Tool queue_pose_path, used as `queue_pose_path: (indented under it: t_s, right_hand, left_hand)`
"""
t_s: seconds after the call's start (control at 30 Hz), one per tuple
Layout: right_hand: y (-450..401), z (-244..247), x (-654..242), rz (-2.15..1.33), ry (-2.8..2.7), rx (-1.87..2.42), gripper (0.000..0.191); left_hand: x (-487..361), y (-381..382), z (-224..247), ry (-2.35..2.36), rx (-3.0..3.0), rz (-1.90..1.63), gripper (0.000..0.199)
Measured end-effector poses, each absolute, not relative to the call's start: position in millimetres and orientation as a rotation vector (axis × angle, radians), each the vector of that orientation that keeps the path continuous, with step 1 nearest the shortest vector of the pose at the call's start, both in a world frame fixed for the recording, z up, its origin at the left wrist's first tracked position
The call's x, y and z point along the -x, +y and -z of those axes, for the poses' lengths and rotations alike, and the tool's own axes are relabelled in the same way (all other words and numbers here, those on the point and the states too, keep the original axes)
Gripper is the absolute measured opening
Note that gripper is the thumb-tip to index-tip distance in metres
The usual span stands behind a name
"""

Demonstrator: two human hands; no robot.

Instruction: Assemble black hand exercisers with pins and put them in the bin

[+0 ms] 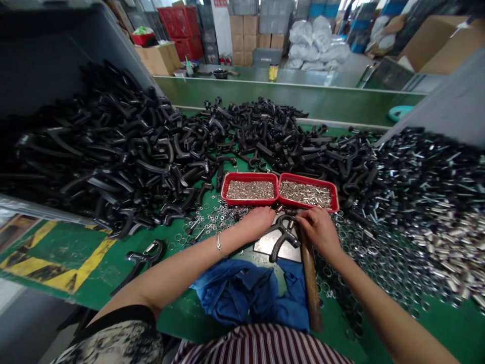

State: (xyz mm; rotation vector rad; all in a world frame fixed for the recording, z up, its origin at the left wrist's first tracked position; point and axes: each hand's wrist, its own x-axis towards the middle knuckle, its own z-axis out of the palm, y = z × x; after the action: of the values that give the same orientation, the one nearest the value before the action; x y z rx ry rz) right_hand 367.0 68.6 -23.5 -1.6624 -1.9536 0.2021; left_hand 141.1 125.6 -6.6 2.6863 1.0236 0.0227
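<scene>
A black forked plastic part (282,237) lies on a small metal plate (262,246) before me, with a short metal pin (291,223) at its upper right. My right hand (320,230) is closed in a pinch at that pin's side; what its fingertips hold is too small to make out. On the other side, my left hand (259,221) is closed beside the part, just below the trays, its fingertips largely hidden. A wooden tool handle (310,283) runs down past the plate, its head hidden. Blue cloth (242,290) lies bunched in front of the plate.
Two red trays of small metal pieces, the left tray (250,202) and right tray (335,194), stand beyond my hands. Black parts (151,156) are heaped behind and left. Metal rings (364,258) and pins (450,242) spread right. Another forked part (146,258) lies left.
</scene>
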Motion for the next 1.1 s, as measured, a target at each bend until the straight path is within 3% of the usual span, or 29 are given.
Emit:
queue_pose_path:
  t_s: [0.1, 0.3, 0.5, 0.63, 0.8, 1.1]
  right_hand:
    - [68.1, 22.7, -364.5, -0.188, -1.954, 1.689, 0.023]
    - [65.3, 17.0, -357.4, -0.03, -2.112, 1.767, 0.022]
    - [70.8, 1.8, -341.1, 0.302, -2.444, 1.823, 0.025]
    - [59.3, -6.1, -348.3, 0.131, -2.432, 1.943, 0.021]
    - [6.6, 2.0, -345.2, -0.173, -2.198, 2.432, 0.047]
    - [-14.4, 19.6, -336.5, -0.538, -1.865, 2.426, 0.07]
  left_hand:
    - [-137.8, 127.1, 8.2, 1.092, -2.569, -0.078, 0.026]
    - [-126.5, 115.9, 13.0, 1.101, -2.107, -0.678, 0.015]
    - [-142.9, 103.9, 18.8, 1.056, -2.056, -0.758, 0.006]
    - [-154.9, 105.3, 26.9, 1.084, -2.152, -0.686, 0.006]
    - [-157.0, 103.4, 30.7, 1.09, -2.164, -0.659, 0.007]
    - [-154.1, 101.8, 21.4, 1.039, -2.394, -0.562, 0.011]
